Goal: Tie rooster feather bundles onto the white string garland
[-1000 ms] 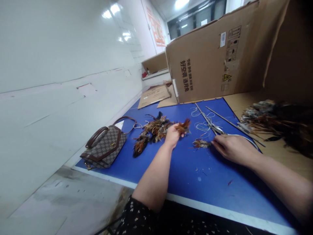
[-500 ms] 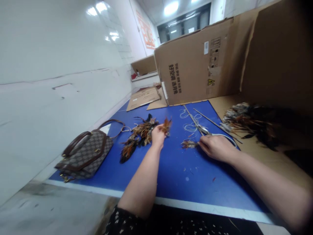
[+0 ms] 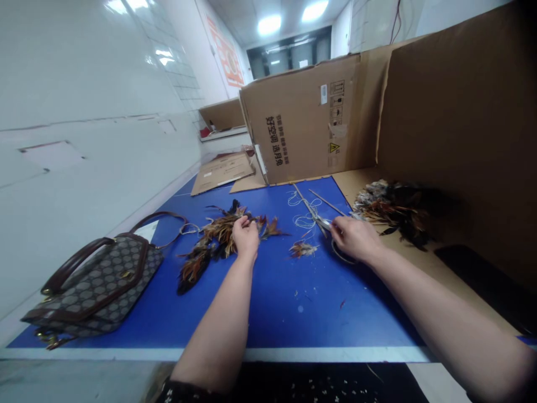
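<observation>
My left hand (image 3: 246, 238) is over the left part of the blue table, its thumb and fingers pinched together. What they hold, if anything, I cannot make out. Beneath and beside it spreads a pile of brown and black feathers (image 3: 220, 232). Several reddish-brown feathers (image 3: 272, 227) stick out just right of the hand. My right hand (image 3: 356, 238) is closed on a pair of scissors (image 3: 324, 224), with a dark handle loop showing below the palm. A small feather bunch (image 3: 302, 249) lies on the table between my hands.
Thin sticks (image 3: 302, 197) and loose pale string (image 3: 305, 221) lie beyond my right hand. More feathers (image 3: 388, 207) rest on cardboard at right, near a dark flat object (image 3: 482, 285). A large cardboard box (image 3: 306, 123) stands behind; a patterned handbag (image 3: 109, 280) sits at left.
The view has turned right. My left hand has moved back toward the feather pile. My right hand has come away from the small feather bunch and has closed on the scissors.
</observation>
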The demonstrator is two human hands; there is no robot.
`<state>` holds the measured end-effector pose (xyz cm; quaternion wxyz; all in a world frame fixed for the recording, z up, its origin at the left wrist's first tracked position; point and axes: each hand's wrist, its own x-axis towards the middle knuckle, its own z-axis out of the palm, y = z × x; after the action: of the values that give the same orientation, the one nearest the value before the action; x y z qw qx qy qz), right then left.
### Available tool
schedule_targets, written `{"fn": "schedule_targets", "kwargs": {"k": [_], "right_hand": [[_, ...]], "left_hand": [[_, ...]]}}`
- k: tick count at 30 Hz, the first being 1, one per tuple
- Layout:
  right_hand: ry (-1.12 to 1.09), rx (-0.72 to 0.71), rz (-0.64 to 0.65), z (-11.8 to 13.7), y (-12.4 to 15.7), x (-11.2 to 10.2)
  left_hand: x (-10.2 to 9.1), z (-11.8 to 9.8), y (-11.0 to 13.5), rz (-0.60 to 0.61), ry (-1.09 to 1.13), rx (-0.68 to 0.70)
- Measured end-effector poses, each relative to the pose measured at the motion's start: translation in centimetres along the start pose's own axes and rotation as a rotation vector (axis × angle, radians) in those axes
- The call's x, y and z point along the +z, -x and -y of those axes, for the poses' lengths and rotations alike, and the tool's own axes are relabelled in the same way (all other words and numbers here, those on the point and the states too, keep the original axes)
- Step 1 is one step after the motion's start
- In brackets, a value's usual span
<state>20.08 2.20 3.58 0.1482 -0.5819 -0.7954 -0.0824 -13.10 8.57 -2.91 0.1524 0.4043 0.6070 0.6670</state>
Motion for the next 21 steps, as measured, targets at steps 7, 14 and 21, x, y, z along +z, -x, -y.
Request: {"fn": "schedule_targets", "kwargs": {"k": [7,14,21], "right_hand": [[0.183,0.206,0.011,-3.9,-1.2,0.5],[0.179,0.219,0.206,-5.5,-1.6,1.3],[0.087,0.236,0.257,-5.0,-1.8,1.4]], "left_hand": [[-0.1,-0.3,0.3,0.049,-0.03,0.083],[0.0,-0.6,0.5,0.089,-0.02,0.067],[0.0,-0.4,0.6,0.114,-0.003,0.069]]}}
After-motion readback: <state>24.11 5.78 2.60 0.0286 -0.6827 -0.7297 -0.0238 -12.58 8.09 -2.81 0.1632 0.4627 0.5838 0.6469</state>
